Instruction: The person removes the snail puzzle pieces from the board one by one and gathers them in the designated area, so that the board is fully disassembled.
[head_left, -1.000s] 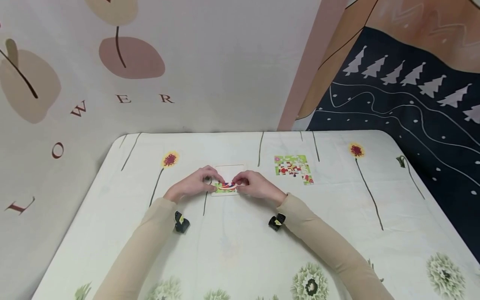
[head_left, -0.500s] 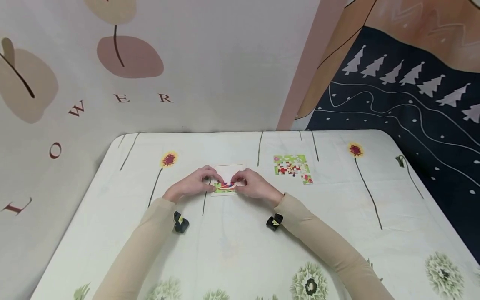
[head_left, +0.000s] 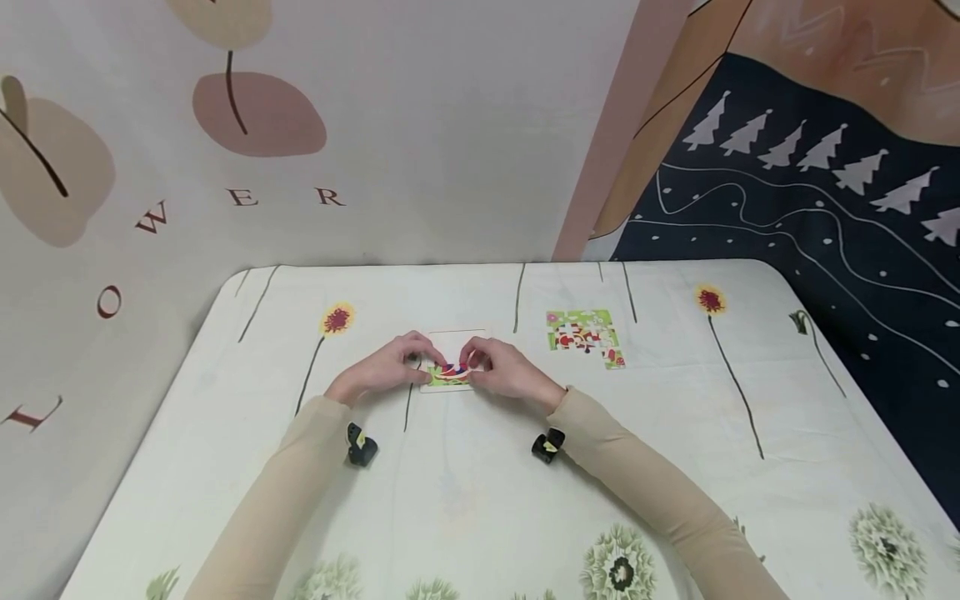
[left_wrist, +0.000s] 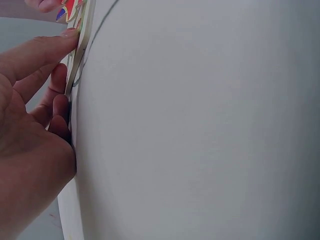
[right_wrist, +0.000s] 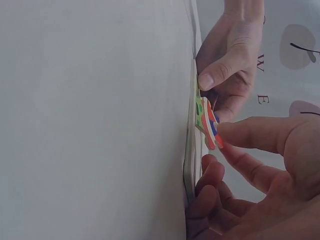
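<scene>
A white puzzle board (head_left: 457, 342) lies on the table, its near part covered by green, red and white jigsaw pieces. My left hand (head_left: 390, 363) is at the board's left side, thumb at the green pieces and index finger at the far edge of the red and blue part. From the right, my right hand (head_left: 513, 371) pinches a red, blue and white puzzle piece (right_wrist: 209, 131) between thumb and index finger. In the right wrist view this piece tilts up from the board beside the green section. The left hand's fingers (left_wrist: 60, 45) stay close along the board edge.
Right of the board lies a group of joined puzzle pieces (head_left: 581, 327), green with red parts, with gaps. The white tablecloth (head_left: 457, 492) carries printed flowers. Printed curtains (head_left: 450, 150) hang behind the table.
My right index finger has shifted slightly at the red and blue puzzle piece, showing more of it. The left hand has hardly moved.
</scene>
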